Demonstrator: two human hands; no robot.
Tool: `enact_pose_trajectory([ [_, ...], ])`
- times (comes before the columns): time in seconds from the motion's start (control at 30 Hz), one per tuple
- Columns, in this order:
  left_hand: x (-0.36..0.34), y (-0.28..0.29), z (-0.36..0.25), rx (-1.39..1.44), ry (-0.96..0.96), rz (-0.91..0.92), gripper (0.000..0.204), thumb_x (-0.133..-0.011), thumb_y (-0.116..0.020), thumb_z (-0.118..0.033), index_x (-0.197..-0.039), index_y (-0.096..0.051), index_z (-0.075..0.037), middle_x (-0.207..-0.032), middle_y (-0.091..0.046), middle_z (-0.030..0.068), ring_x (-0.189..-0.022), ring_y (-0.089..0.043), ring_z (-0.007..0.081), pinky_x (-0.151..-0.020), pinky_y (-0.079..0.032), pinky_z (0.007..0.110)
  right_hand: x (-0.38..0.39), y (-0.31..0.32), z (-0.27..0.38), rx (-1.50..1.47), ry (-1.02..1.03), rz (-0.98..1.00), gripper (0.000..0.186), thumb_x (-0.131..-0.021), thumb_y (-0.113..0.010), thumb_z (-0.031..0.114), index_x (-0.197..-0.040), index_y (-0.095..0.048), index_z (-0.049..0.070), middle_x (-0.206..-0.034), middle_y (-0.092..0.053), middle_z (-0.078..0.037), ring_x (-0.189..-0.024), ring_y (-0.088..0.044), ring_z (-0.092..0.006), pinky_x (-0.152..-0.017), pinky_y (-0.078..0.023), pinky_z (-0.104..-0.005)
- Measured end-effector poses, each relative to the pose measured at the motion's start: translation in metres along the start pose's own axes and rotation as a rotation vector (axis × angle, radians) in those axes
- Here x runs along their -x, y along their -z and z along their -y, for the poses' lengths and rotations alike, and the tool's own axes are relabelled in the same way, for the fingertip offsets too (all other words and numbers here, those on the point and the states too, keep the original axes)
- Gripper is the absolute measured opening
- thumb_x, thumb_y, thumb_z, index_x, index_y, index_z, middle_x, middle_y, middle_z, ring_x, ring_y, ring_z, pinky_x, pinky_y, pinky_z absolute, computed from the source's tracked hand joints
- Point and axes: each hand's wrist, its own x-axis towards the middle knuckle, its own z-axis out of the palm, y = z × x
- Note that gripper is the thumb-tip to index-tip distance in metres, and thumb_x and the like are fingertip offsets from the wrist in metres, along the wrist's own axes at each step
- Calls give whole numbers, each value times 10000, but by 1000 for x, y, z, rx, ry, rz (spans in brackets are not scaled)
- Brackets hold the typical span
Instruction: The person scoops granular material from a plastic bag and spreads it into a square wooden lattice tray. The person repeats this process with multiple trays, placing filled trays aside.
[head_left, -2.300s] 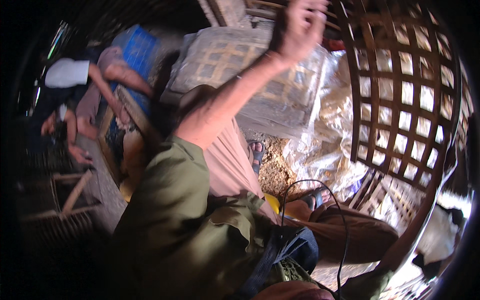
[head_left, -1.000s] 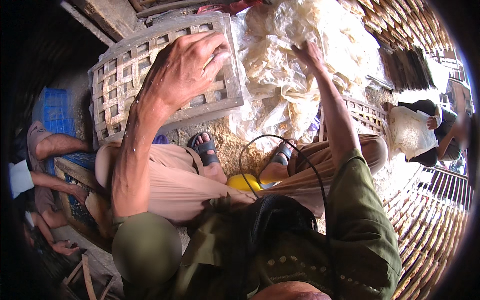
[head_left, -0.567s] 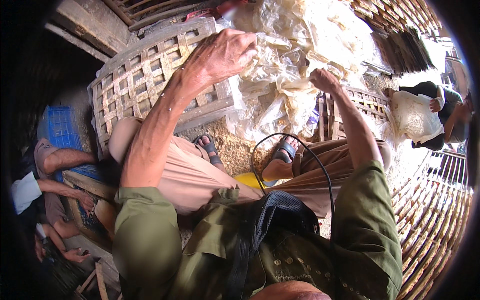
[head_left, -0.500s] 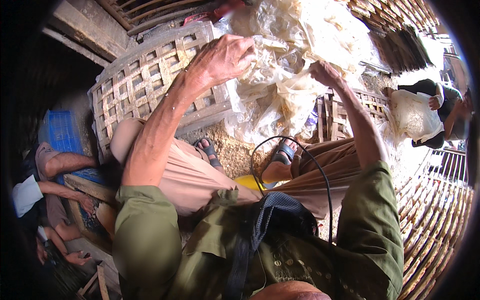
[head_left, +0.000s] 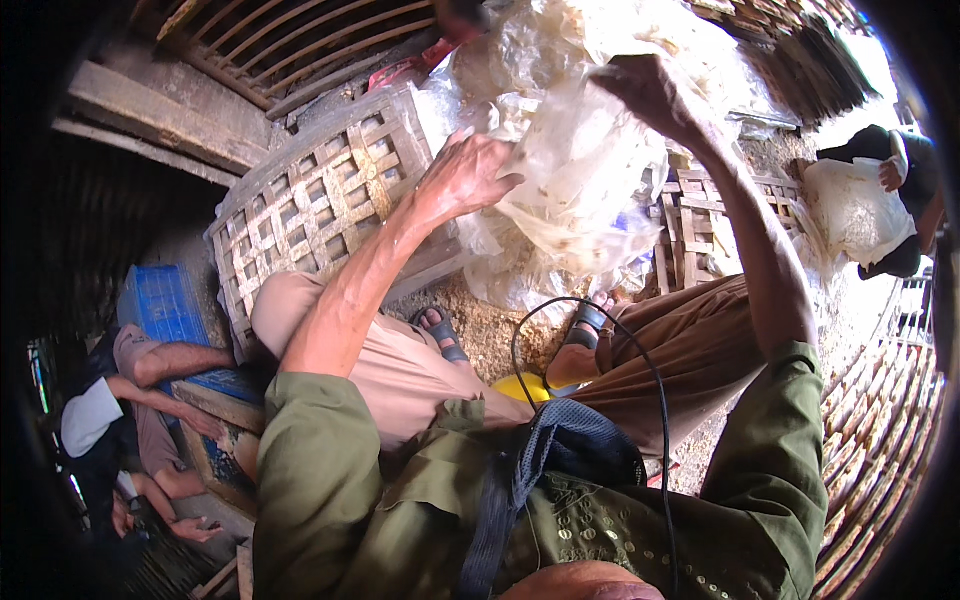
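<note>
A large heap of crumpled, translucent plastic sheets (head_left: 540, 60), stained brownish in places, lies in front of me. My right hand (head_left: 645, 88) is raised over the heap, its fingers closed on one plastic sheet (head_left: 575, 165) that hangs down, blurred by motion. Lower and to the left, my left hand (head_left: 468, 175) is beside this sheet, its thumb spread away from the curled fingers. I see no plastic in its grasp, though its fingertips are partly hidden. Under my left forearm stands a woven bamboo basket (head_left: 310, 190) with an open lattice.
Another woven bamboo crate (head_left: 690, 215) stands right of the heap. A yellow round object (head_left: 520, 387) lies between my sandalled feet. People sit at the left, near a blue crate (head_left: 165, 305), and at the far right with white plastic (head_left: 855, 215). Bamboo racks (head_left: 880, 460) line the right.
My right hand has moved up and away, pulling the plastic sheet with it. My left hand has come lower, and its thumb has spread from the fingers. The view has shifted slightly.
</note>
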Motion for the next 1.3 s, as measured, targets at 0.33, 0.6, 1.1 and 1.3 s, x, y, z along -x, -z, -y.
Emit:
enact_pose_trajectory([
  [0.33, -40, 49, -2, 971, 247, -491, 158, -1083, -578, -194, -1025, -679, -87, -1034, -777, 68, -951, -738, 137, -870, -587, 300, 18, 108, -28, -401, -231, -162, 401, -1038, -667, 429, -1192, -781, 77, -795, -629, 14, -765, -611, -80, -748, -546, -285],
  [0.6, -104, 89, -54, 1010, -60, -413, 201, -1030, -692, -164, -1187, -732, -45, -1075, -790, 123, -952, -770, 182, -826, -649, 302, 33, 157, -40, -385, -265, -265, 430, -1017, -699, 416, -1298, -725, 90, -1057, -724, -49, -938, -701, -154, -887, -578, -325],
  [1.1, -135, 62, -80, 292, 86, -80, 292, -938, -828, -312, -964, -766, -28, -852, -776, 21, -794, -737, 111, -731, -584, 284, 15, 132, 12, -437, -66, -542, 226, -1008, -694, 226, -902, -772, 43, -705, -710, -42, -579, -663, -109, -520, -541, -280],
  [1.3, -143, 25, -108, 978, -80, -215, 204, -949, -811, -216, -1041, -792, -36, -927, -804, 84, -799, -768, 152, -737, -629, 301, 44, 159, 53, -216, -250, -288, 328, -1059, -648, 371, -1046, -783, 73, -889, -778, -71, -764, -746, -138, -649, -617, -305],
])
